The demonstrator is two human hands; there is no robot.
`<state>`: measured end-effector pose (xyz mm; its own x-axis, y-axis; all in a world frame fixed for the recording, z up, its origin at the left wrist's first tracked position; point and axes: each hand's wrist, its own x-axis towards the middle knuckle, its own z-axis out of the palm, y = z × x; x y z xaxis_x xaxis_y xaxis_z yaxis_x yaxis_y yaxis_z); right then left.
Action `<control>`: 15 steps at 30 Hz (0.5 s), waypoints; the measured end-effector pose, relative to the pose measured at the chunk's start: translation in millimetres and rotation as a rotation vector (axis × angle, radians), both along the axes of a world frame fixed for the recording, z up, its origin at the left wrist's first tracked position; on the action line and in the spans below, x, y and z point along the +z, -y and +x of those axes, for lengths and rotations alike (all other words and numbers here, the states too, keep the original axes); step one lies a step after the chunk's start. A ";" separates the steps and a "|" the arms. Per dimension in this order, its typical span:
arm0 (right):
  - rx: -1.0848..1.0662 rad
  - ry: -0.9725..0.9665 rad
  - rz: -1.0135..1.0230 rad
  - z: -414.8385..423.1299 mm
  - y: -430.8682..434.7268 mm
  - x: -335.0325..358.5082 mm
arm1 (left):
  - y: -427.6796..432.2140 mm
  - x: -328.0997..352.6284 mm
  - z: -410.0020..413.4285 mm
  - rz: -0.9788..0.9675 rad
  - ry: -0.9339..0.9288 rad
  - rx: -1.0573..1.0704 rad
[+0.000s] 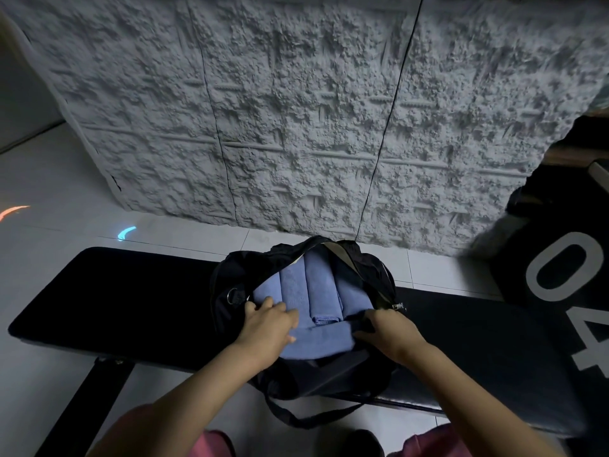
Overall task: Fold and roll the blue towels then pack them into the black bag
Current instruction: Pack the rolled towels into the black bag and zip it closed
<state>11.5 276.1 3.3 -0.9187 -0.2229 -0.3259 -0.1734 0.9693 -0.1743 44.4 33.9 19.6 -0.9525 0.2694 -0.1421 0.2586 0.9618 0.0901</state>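
Rolled blue towels [309, 291] packed side by side, open black bag [230, 285]

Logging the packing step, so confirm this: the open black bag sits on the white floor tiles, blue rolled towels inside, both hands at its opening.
Wrong in one respect: the head view shows the black bag sitting on the black padded bench, not on the white floor tiles. The rest stands: blue rolled towels inside, left hand and right hand at its opening.
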 end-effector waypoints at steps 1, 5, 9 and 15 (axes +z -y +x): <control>0.022 -0.060 0.009 1.3 0.7 3.6 | 0.8 -1.1 0.8 0.062 -0.027 0.007; 0.218 -0.380 0.012 7.4 0.8 6.1 | 5.8 -8.2 1.6 0.100 -0.118 -0.026; 0.323 -0.400 0.078 13.9 -3.4 -8.2 | 10.2 -17.8 4.1 -0.097 -0.115 -0.065; -0.125 -0.564 -0.128 -0.8 -24.5 19.2 | 27.6 19.2 -3.4 0.103 -0.436 0.274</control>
